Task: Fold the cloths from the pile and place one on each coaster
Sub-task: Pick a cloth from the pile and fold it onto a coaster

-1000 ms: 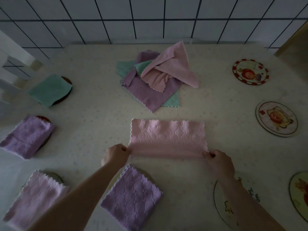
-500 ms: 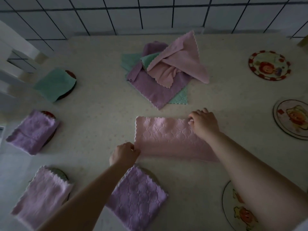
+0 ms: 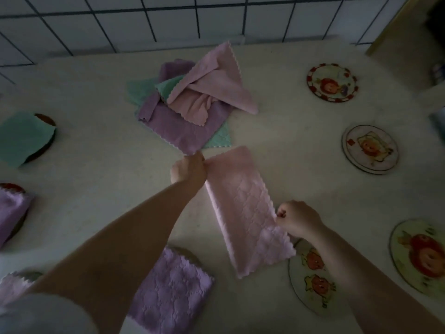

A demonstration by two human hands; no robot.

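Observation:
A pink cloth [image 3: 243, 208], folded into a long strip, lies on the table running from the far middle toward me. My left hand [image 3: 189, 170] pinches its far end. My right hand [image 3: 297, 219] pinches its right edge near the near end. The pile of cloths [image 3: 192, 102], pink, purple and green, sits behind it. Bare picture coasters lie at the right: [image 3: 331, 82], [image 3: 370, 148], [image 3: 420, 256] and the near one [image 3: 313, 278], whose top edge the strip's corner overlaps.
Folded cloths cover coasters on the left and near side: a green cloth [image 3: 22, 137], a purple cloth [image 3: 10, 210], a pink cloth [image 3: 12, 285] and a purple cloth [image 3: 168, 292]. A tiled wall [image 3: 168, 22] runs behind the table.
The pink strip has turned from lying crosswise to pointing away from me. My left hand moved to its far end and my right hand came back to its near end.

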